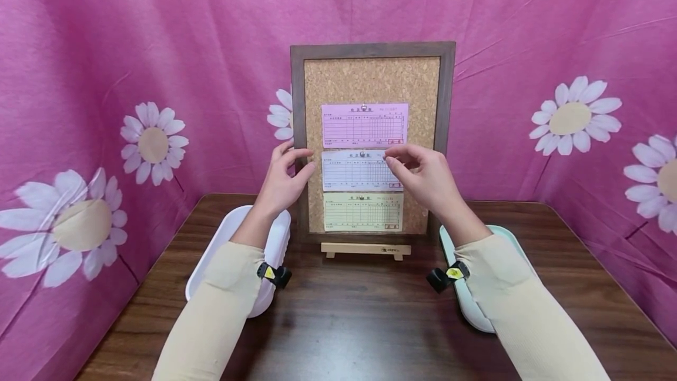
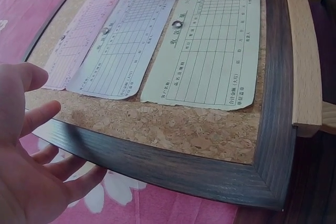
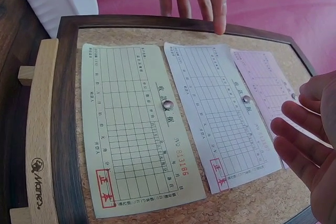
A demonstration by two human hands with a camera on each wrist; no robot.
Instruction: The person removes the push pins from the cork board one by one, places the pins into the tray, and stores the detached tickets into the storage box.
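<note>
On the corkboard (image 1: 372, 80), 3 papers (image 1: 353, 175) look light and easy to tear; hold their edges (image 3: 90, 129). Left hand (image 1: 282, 180) beside it, right hand (image 1: 429, 176) in front: fingers apart.

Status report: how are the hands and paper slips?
Left hand open beside frame; right hand open, nothing visible held. Three slips pinned to corkboard. Head view: right hand partly hides middle slip.
</note>
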